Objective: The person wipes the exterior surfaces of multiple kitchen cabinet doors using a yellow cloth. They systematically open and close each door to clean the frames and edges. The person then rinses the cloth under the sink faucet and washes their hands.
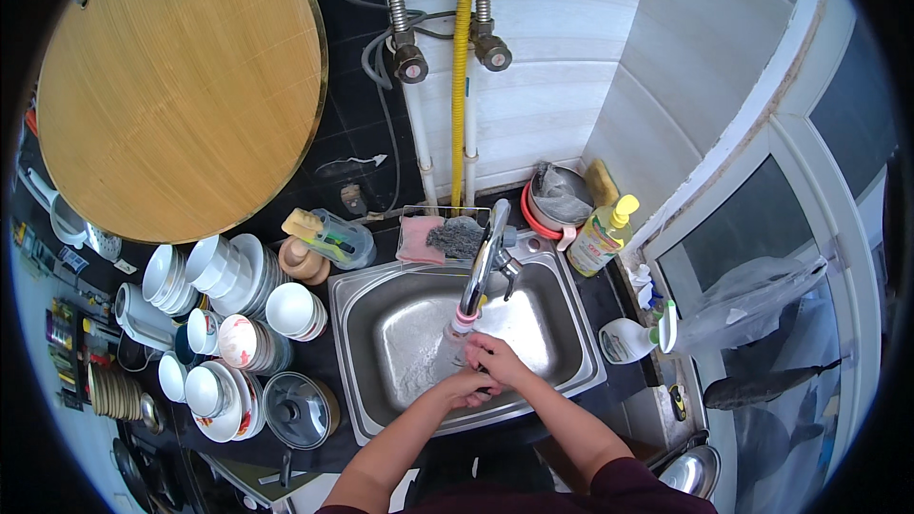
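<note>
Below the running chrome faucet (484, 271), my two hands meet over the near part of a stainless steel sink (389, 385). My left hand (465, 388) is curled around a small, slim dark object (488, 391), whose dark parts show between the fingers. My right hand (498, 359) lies just above and to the right, its bent fingers gripping at the same object. Most of it is hidden by the hands, so its kind cannot be told. Water falls from the faucet's pink-ringed nozzle (465, 318) beside the right fingertips and splashes on the basin floor.
Stacked white bowls (291, 308), plates (246, 400) and a glass-lidded pot (300, 410) crowd the left counter. A wire rack with a pink sponge (420, 239) and steel scourer (455, 237) sits behind the sink. At right stand a yellow dish soap bottle (598, 239) and a spray bottle (628, 340).
</note>
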